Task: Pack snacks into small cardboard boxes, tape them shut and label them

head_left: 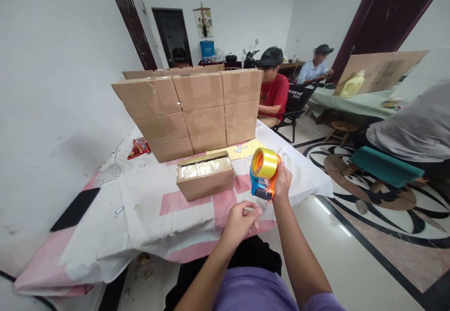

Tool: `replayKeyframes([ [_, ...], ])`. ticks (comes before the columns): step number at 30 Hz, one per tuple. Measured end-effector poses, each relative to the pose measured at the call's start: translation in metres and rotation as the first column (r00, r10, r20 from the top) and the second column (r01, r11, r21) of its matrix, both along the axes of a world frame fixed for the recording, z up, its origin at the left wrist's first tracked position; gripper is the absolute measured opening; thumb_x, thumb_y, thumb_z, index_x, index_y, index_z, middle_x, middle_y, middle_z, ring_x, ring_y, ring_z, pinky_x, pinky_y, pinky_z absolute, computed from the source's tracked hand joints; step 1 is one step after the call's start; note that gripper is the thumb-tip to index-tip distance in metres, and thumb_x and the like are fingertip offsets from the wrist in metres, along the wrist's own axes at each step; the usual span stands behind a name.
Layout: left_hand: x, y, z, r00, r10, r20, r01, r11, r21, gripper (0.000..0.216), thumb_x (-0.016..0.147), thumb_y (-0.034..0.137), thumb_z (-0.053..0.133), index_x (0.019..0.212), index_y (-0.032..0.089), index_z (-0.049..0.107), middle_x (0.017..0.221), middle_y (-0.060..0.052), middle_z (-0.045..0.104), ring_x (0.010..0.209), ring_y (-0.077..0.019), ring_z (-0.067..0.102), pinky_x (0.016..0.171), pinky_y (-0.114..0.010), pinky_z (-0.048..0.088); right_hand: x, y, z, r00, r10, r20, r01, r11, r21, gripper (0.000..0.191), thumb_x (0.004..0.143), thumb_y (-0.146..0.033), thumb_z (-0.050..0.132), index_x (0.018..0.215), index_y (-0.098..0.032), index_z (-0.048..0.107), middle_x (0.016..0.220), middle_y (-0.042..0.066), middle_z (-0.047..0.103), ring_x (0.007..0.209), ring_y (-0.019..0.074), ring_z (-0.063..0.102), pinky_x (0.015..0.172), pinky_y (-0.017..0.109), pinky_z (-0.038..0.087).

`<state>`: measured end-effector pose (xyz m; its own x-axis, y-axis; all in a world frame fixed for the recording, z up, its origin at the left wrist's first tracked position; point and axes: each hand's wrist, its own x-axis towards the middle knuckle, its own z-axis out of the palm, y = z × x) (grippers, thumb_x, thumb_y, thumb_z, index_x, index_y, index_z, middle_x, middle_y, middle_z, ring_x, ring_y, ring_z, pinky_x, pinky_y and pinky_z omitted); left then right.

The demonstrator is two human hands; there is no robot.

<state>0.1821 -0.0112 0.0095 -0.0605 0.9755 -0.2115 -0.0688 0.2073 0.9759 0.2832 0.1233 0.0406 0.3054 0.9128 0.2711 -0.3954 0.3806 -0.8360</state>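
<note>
My right hand (282, 182) is wrapped round an orange and blue tape dispenser (262, 190) fitted with a roll of yellow tape (264, 163), held up over the table's right side. Just left of it and lower, my left hand (243, 218) has its fingers curled in towards the thumb, with nothing visible in them. Beyond both hands, a small cardboard box (207, 183) lies on the table. Shiny clear tape covers part of its top, and a dark gap shows along its back edge.
Stacked cardboard boxes (204, 109) form a wall across the table (140, 217). A red snack packet (139, 147), yellow sheet (246, 149), perforated white object (109, 175) and black flat object (75, 209) lie around. A person in red (276, 95) sits behind the boxes.
</note>
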Motion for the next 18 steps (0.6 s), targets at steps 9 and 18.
replayKeyframes([
  [9, -0.069, 0.012, 0.037, 0.886, 0.346, -0.309, -0.211, 0.894, 0.396, 0.063, 0.069, 0.054, 0.083, 0.118, 0.018, 0.067, 0.098, -0.008, 0.071, 0.088, -0.0227, 0.066, 0.075, -0.031, 0.051, 0.004, -0.025, -0.001, 0.988, 0.153, 0.032, -0.151, 0.987, -0.047, 0.056, 0.080, -0.071, 0.065, 0.062, -0.019, 0.058, 0.056, 0.000, 0.054, 0.051, 0.0135, 0.049, 0.047, 0.026, 0.040],
  [18, -0.072, 0.049, 0.055, 0.981, -0.179, -0.078, 0.194, 0.862, 0.468, 0.111, 0.066, 0.059, 0.086, 0.158, 0.023, 0.033, 0.163, -0.014, 0.035, 0.147, -0.0381, 0.038, 0.121, -0.048, 0.034, -0.020, -0.068, -0.012, 0.936, 0.353, 0.011, -0.345, 0.920, -0.189, 0.057, 0.077, -0.076, 0.065, 0.072, -0.019, 0.069, 0.064, 0.002, 0.065, 0.059, 0.0185, 0.059, 0.055, 0.030, 0.049],
])
